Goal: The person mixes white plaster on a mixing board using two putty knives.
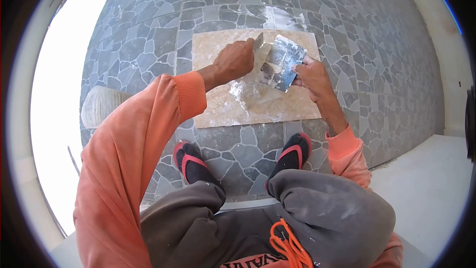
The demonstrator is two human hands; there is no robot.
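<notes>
My left hand [235, 59] is closed around a putty knife [258, 42], its blade beside the plate in my other hand. Between the thumb and fingers of my right hand [315, 78] is a flat rectangular plate [284, 65], tilted and smeared with white paste. Both hands are over a beige marbled tile [210, 106] lying on the floor. A heap of off-white putty [255, 94] spreads over the middle of this tile, partly hidden by the plate.
Grey stone-patterned flooring [148, 44] surrounds the tile, with a white smear [282, 18] beyond its far edge. A pale, rounded ribbed object [103, 105] stands at left. My feet in red-strapped sandals [192, 161] are just before the tile. A white ledge [421, 178] is at right.
</notes>
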